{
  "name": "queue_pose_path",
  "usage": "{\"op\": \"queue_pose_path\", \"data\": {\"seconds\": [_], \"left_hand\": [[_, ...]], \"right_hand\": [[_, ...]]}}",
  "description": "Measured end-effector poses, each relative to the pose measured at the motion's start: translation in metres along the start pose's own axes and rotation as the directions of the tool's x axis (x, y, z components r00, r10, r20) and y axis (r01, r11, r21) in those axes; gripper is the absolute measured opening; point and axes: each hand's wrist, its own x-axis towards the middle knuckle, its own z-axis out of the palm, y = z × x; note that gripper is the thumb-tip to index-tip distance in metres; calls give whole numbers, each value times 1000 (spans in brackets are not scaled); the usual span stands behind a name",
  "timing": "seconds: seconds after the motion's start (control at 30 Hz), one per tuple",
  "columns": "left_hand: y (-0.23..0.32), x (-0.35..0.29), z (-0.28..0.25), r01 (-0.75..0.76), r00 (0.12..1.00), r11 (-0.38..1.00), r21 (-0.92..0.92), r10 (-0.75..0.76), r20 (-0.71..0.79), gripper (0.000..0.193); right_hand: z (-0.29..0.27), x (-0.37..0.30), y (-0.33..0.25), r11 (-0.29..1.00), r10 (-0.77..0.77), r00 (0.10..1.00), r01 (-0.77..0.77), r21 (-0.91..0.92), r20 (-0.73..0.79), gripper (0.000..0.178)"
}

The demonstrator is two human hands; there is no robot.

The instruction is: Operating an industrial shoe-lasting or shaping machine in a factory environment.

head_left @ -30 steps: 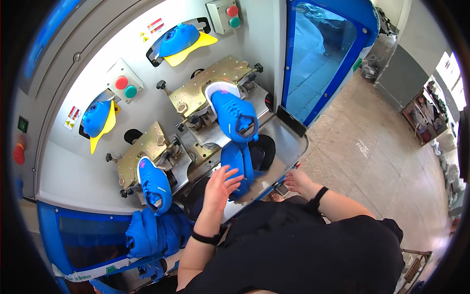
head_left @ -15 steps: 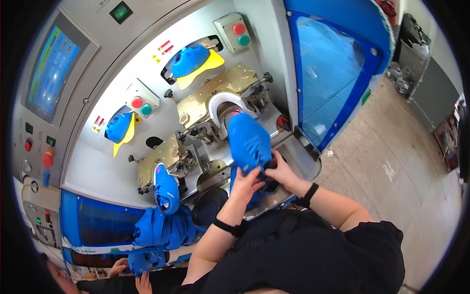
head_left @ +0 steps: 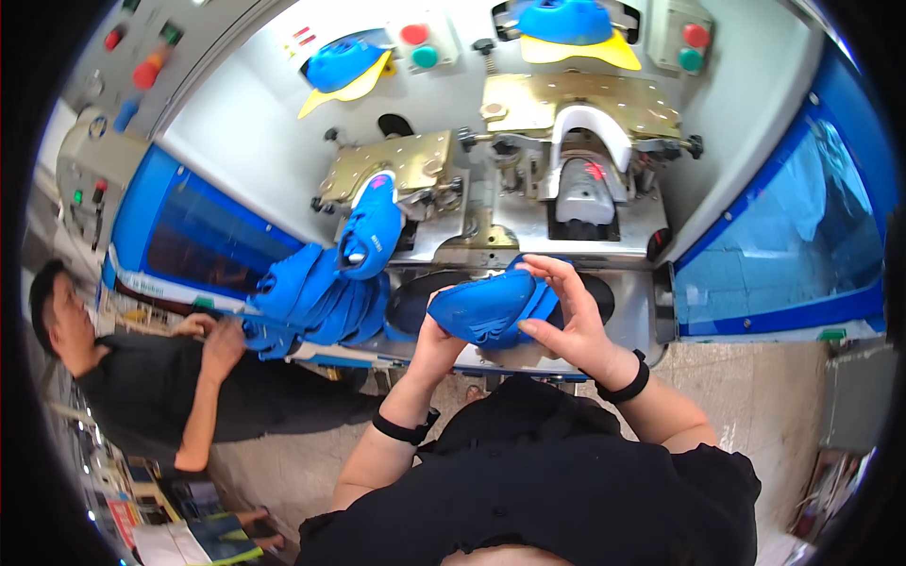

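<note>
A blue shoe upper (head_left: 479, 307) is held in front of my body, its rounded toe pointing left. My left hand (head_left: 439, 341) grips it from below at the toe end, with the fingers mostly hidden under it. My right hand (head_left: 578, 325) is curled about the other end, thumb on the near side and fingers on the far side. Beyond it stands a grey toe-shaped mould (head_left: 584, 191) with a red light mark, under a white curved pad (head_left: 593, 132). Another blue upper (head_left: 371, 226) sits toe-in at the left station.
A pile of blue uppers (head_left: 321, 294) lies on the left of the ledge, near a co-worker (head_left: 179, 368). Blue-and-yellow covered forms (head_left: 571, 24) are on the back wall beside red and green buttons (head_left: 696, 47). A blue-framed clear door (head_left: 783, 255) stands at right.
The blue upper has come away from the right mould, now bare, and is turned sideways. My left hand has moved to its toe end. The view has swung left.
</note>
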Motion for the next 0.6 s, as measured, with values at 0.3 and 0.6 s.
{"op": "queue_pose_path", "data": {"seconds": [0.3, 0.6], "left_hand": [[45, -63, -76, 113, 990, 739, -665, -137, 17, 103], [47, -104, -143, -188, 922, 980, 64, 199, -333, 50]], "right_hand": [[87, 29, 2, 822, 183, 960, -268, 503, 213, 24], [187, 76, -23, 546, 379, 903, -394, 740, 202, 32]]}}
